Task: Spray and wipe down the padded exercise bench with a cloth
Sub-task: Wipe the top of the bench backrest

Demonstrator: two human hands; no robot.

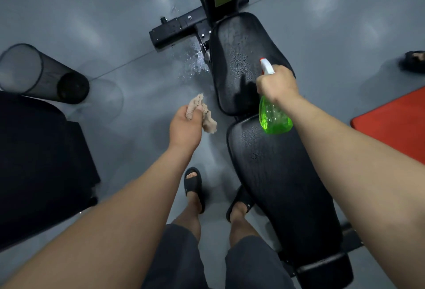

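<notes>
Head view: the right hand [277,84] curls its fingers round the spray bottle [274,118] over the bench [282,173]; at nine o'clock, the left hand [185,127] pinches the cloth [208,119].

Support: grey floor [322,35] | on it: padded bench [287,185], mesh bin [34,74], red mat [395,123] | droplets [195,58] on floor beside bench

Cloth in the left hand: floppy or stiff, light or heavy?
Likely floppy: the cloth bunches and droops from the left hand. Probably light, since a pinch carries it. May drag on the droplet-covered bench pad.
</notes>
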